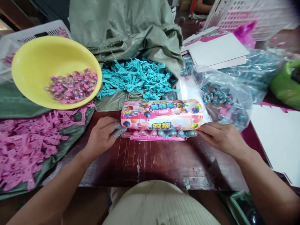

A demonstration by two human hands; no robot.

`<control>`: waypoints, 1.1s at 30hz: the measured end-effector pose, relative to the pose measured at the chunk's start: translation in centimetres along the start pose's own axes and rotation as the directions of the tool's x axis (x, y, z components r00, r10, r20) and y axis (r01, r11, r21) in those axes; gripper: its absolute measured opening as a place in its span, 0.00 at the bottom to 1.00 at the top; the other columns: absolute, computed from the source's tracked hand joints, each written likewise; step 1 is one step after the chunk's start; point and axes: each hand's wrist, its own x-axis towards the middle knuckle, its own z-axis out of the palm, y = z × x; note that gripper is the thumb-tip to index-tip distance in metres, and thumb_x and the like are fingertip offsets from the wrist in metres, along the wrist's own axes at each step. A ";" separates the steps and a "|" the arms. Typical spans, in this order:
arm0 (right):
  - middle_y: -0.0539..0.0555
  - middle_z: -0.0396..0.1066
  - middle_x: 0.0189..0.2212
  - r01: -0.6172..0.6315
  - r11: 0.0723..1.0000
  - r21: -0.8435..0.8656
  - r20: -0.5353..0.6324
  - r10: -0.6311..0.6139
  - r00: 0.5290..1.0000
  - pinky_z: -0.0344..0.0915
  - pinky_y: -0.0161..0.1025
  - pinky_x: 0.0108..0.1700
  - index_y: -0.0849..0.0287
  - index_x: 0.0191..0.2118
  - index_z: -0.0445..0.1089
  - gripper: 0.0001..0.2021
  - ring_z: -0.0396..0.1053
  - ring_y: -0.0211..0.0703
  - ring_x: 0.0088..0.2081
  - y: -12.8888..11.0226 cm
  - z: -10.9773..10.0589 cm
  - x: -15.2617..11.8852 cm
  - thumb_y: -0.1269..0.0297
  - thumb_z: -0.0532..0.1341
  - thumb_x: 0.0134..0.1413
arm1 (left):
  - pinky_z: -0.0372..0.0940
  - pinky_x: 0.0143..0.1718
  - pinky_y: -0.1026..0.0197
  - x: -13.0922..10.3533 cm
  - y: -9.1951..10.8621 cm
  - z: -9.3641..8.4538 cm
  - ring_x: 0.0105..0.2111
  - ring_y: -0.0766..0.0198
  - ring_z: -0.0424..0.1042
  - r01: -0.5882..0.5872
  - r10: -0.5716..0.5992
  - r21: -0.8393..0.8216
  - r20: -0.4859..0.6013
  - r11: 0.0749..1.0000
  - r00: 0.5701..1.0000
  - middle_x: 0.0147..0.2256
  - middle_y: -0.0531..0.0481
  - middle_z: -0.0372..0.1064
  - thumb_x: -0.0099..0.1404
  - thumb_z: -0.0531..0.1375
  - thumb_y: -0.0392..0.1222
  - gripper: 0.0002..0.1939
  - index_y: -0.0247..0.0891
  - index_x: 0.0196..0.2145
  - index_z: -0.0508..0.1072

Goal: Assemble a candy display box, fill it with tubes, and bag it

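Note:
A colourful printed box (pixel 161 114) lies crosswise on the dark red table, with a row of small pink and teal capsules (pixel 161 133) showing along its near side. At the box's left end is my left hand (pixel 105 131), its fingers closed on the corner and grey wrapping around a finger. My right hand (pixel 219 136) pinches the box's lower right corner. The fingertips of both hands are partly hidden by the box.
A yellow bowl (pixel 35 72) with pink-capped capsules stands at left, above pink plastic pieces (pixel 28 147). Teal pieces (pixel 138 76) spill from a green sack (pixel 122 25). At right are a clear bag (pixel 243 97) of capsules, white cardboard (pixel 217 50) and a white crate (pixel 253 15).

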 end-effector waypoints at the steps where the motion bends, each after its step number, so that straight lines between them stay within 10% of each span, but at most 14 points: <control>1: 0.51 0.79 0.31 -0.008 0.998 0.056 0.041 0.006 0.999 0.64 0.38 0.30 0.57 0.40 0.76 0.07 0.76 0.41 0.29 0.0 -0.1 -0.2 0.63 0.61 0.67 | 0.69 0.42 0.57 -0.1 0.0 -0.2 0.39 0.58 0.75 0.036 -0.028 -0.100 0.073 0.994 0.997 0.38 0.47 0.77 0.69 0.59 0.41 0.08 0.42 0.40 0.79; 5: 0.50 0.80 0.33 -0.073 0.966 0.248 0.143 0.039 0.989 0.67 0.38 0.32 0.56 0.41 0.76 0.07 0.77 0.41 0.30 0.5 -0.1 -0.7 0.63 0.61 0.67 | 0.70 0.41 0.60 -0.1 -0.2 0.0 0.38 0.60 0.76 0.166 -0.081 -0.356 0.240 0.920 0.967 0.38 0.49 0.78 0.70 0.60 0.45 0.09 0.44 0.42 0.80; 12: 0.51 0.79 0.30 -0.091 0.990 0.107 0.013 0.090 0.996 0.67 0.38 0.28 0.55 0.41 0.75 0.05 0.77 0.42 0.27 0.1 0.9 -0.7 0.64 0.61 0.66 | 0.69 0.44 0.54 -0.4 0.4 2.5 0.41 0.55 0.73 0.110 -0.125 -0.140 -0.102 0.984 0.987 0.37 0.43 0.73 0.68 0.57 0.37 0.06 0.38 0.37 0.74; 18: 0.48 0.75 0.25 -0.070 0.969 0.238 0.096 0.048 0.994 0.66 0.36 0.23 0.54 0.40 0.70 0.02 0.72 0.39 0.22 -0.1 -0.4 -0.8 0.65 0.60 0.66 | 0.70 0.43 0.59 -2.3 2.4 2.0 0.41 0.60 0.75 0.206 -0.145 -0.432 0.171 0.878 0.975 0.41 0.47 0.75 0.71 0.56 0.38 0.06 0.40 0.42 0.73; 27: 0.55 0.78 0.30 0.059 0.994 -0.090 0.066 -0.053 0.996 0.63 0.42 0.20 0.54 0.37 0.70 0.04 0.75 0.46 0.23 -0.3 1.1 -1.4 0.66 0.59 0.65 | 0.65 0.38 0.53 -4.4 0.6 5.1 0.30 0.58 0.68 -0.139 0.133 0.098 0.065 0.985 0.989 0.29 0.47 0.72 0.69 0.51 0.34 0.13 0.40 0.30 0.72; 33: 0.53 0.77 0.29 -0.082 0.979 -0.188 -0.082 0.068 0.994 0.66 0.37 0.26 0.55 0.31 0.69 0.08 0.75 0.41 0.28 -3.3 3.0 -2.4 0.68 0.63 0.64 | 0.68 0.38 0.55 -5.1 1.2 5.8 0.34 0.58 0.72 -0.023 0.022 0.017 0.042 1.000 0.999 0.34 0.46 0.74 0.71 0.52 0.37 0.11 0.40 0.36 0.73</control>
